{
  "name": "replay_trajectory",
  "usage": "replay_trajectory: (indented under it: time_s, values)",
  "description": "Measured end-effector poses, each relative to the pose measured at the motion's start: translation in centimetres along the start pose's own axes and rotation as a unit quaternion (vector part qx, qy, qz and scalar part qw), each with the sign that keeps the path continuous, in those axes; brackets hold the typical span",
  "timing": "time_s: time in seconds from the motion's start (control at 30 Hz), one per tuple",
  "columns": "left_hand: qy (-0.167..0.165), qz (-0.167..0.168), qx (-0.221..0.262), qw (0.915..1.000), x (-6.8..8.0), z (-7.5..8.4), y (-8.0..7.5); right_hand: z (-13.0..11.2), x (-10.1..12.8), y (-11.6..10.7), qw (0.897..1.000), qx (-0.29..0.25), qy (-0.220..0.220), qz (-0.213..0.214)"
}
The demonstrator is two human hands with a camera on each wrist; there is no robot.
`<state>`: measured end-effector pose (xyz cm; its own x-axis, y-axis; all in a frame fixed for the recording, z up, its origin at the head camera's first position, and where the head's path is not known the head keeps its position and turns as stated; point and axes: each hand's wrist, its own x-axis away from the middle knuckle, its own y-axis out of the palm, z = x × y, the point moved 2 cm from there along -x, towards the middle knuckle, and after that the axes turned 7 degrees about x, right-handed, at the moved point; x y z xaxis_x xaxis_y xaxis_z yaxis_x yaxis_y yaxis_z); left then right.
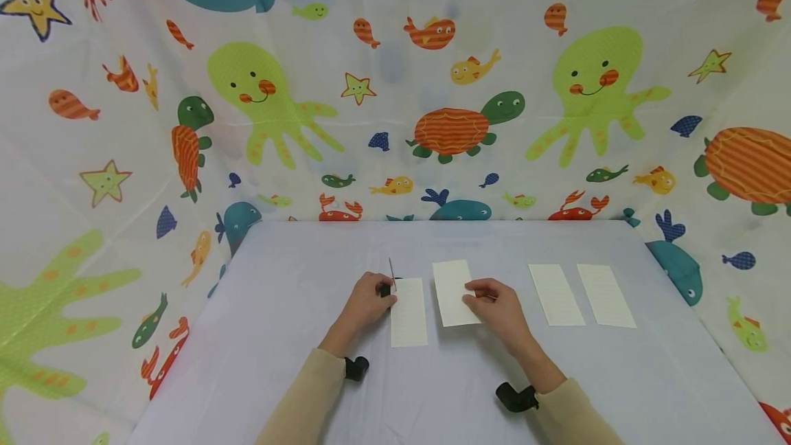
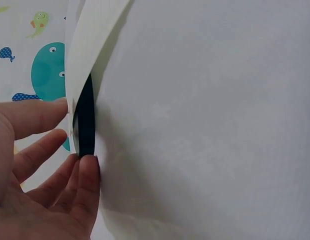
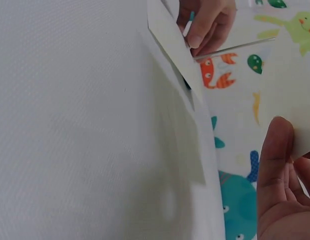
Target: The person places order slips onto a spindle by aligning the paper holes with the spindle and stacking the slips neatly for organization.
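Note:
A small lined paper sheet [image 1: 408, 314] lies in front of my left hand [image 1: 371, 299]. The thumb and index finger pinch at its upper left edge, where a thin stick [image 1: 392, 272] points up and away. Below the curved paper, a flat dark strip [image 2: 86, 122] shows by the lower fingers in the left wrist view; the paper partly hides it. My right hand [image 1: 497, 309] pinches a second small cream sheet [image 1: 453, 294] by its right edge, thumb on the near face. That sheet is tilted up, with a shadow below it.
Two more cream lined sheets, one nearer [image 1: 557, 295] and one farther right [image 1: 606, 296], lie side by side on the white-covered table [image 1: 278, 335]. A curtain with printed sea animals [image 1: 383, 143] hangs behind the table and along both sides.

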<state>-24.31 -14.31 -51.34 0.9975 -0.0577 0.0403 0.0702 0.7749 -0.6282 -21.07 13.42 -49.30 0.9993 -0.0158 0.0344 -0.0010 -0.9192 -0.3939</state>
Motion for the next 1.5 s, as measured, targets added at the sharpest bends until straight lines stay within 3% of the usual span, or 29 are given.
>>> replay_trajectory:
  time_s: [0.2,0.4,0.67,1.0,1.23,1.5]
  values:
    - [-0.016,0.015,0.003,0.9998,0.4,0.2,-0.4,-0.9,0.1,0.7,1.000,-0.016,-0.012,0.009]
    - [-0.024,0.046,0.039,0.9979,0.8,0.8,-1.3,-1.9,0.1,1.1,0.999,-0.025,-0.029,0.009]
    - [-0.031,0.054,0.050,0.9968,0.9,1.6,-2.0,-2.8,0.0,1.6,0.999,-0.038,-0.032,0.009]
    - [0.007,0.091,0.073,0.9931,0.4,1.7,-2.6,-4.2,0.1,2.5,0.998,-0.052,-0.045,0.008]
    - [0.031,0.119,0.117,0.9855,0.1,2.5,-3.4,-5.1,0.1,3.3,0.996,-0.067,-0.058,0.000]
    - [0.022,0.124,0.201,0.9715,-0.2,3.5,-4.1,-6.1,0.1,4.1,0.995,-0.065,-0.073,-0.003]
